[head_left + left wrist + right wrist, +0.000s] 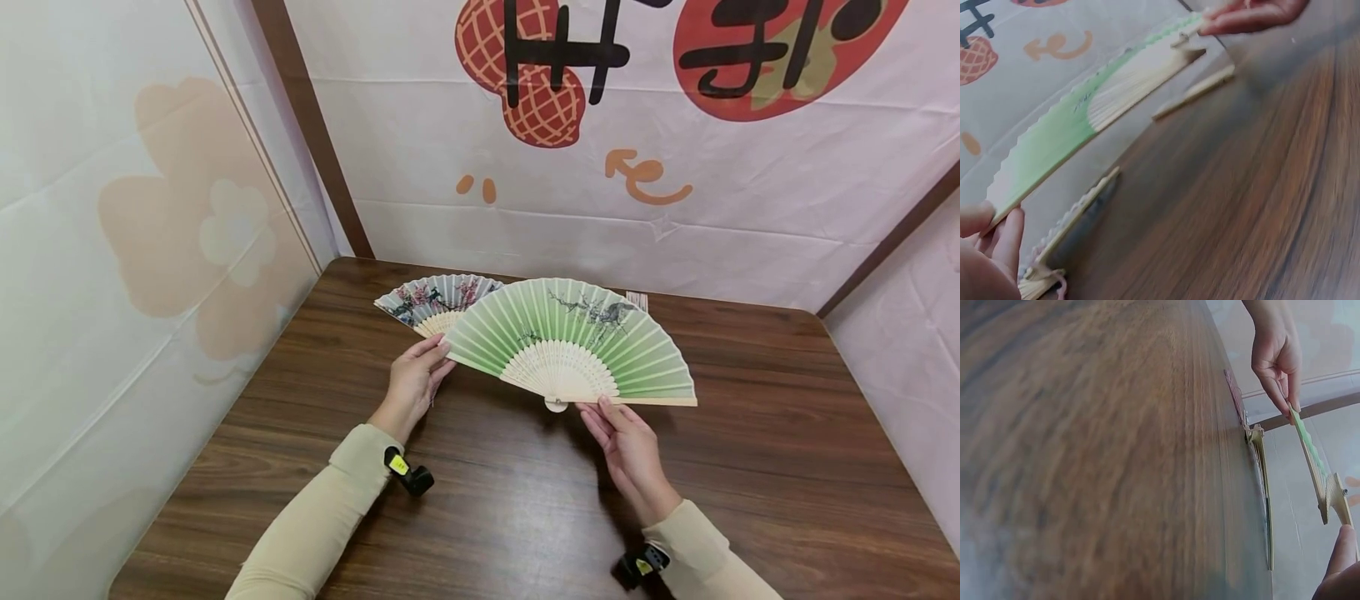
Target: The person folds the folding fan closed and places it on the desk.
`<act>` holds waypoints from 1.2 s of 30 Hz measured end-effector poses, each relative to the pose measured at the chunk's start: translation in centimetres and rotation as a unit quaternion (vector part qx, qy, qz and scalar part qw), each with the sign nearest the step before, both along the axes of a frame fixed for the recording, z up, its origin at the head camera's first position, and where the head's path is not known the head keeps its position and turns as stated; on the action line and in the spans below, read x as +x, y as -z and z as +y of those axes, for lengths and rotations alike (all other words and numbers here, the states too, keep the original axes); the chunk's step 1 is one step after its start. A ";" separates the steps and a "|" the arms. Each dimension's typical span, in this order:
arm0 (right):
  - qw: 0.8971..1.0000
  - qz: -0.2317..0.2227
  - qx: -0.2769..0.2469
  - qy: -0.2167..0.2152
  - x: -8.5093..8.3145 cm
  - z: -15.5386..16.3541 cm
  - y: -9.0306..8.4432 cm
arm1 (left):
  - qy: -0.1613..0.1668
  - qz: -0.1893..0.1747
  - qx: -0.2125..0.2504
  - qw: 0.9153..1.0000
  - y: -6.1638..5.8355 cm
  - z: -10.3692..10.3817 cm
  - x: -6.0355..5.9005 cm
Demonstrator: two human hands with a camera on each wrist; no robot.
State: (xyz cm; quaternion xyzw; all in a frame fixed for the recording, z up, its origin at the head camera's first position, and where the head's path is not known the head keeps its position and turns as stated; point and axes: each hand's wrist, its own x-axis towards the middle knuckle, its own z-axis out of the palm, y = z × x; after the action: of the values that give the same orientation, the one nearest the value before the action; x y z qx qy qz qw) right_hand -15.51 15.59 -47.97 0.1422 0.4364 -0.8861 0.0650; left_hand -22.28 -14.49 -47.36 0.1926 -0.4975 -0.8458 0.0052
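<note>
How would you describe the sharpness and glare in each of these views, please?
Head: fairly sharp, the green fan clear, with pale glare on the table below it; left wrist: softer overall, the table's grain smeared; right wrist: table blurred, with a whitish haze at lower left.

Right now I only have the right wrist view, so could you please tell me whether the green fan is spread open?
Observer: Yes, the head view shows the green fan spread wide, face toward the camera.
Operator: Thank you; is anything drawn on it?
Observer: Yes, dark branches are drawn on its face, mostly toward the right in the head view.
Operator: And does the other one have a pattern?
Observer: Yes, in the head view the other fan shows pink flowers.
</note>
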 end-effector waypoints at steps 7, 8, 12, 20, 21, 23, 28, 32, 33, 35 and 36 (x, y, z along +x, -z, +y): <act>1.000 0.009 0.009 0.011 -0.3 -0.3 0.2 | -0.057 0.009 0.102 0.993 0.1 1.3 -0.2; 1.000 0.006 0.010 0.014 -0.4 -0.4 0.3 | -0.065 0.008 0.114 0.991 0.1 1.5 -0.2; 1.000 0.003 0.020 0.021 -0.7 -0.7 0.4 | -0.100 0.011 0.148 0.984 0.2 2.0 -0.3; 0.999 0.000 0.032 0.027 -1.2 -0.8 0.7 | -0.115 0.019 0.147 0.982 -0.2 2.6 -0.1; 0.999 -0.001 0.032 0.028 -1.2 -0.8 0.7 | -0.118 0.021 0.147 0.982 -0.3 2.6 -0.1; 0.999 -0.003 0.032 0.030 -1.3 -0.8 0.7 | -0.125 0.026 0.148 0.981 -0.3 2.7 -0.2; 0.999 0.000 0.026 0.040 -1.4 -1.0 0.6 | -0.138 0.033 0.151 0.978 -0.4 2.8 -0.4; 0.999 0.005 0.012 0.051 -1.5 -0.9 0.4 | -0.146 0.034 0.153 0.977 -0.2 2.8 -0.6; 0.999 0.005 0.009 0.052 -1.5 -0.9 0.3 | -0.147 0.034 0.151 0.977 -0.2 2.8 -0.7; 0.999 0.002 0.003 0.053 -1.6 -0.8 0.2 | -0.152 0.036 0.147 0.977 -0.1 2.8 -0.7; 0.999 0.000 0.002 0.052 -1.6 -0.8 0.1 | -0.153 0.040 0.144 0.977 0.0 2.8 -0.7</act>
State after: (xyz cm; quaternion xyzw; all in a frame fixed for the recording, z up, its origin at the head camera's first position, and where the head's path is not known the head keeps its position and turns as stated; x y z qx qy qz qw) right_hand -17.11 14.78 -48.10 0.1645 0.4306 -0.8872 0.0185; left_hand -23.01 -11.67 -47.34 0.2311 -0.3348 -0.9047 0.1263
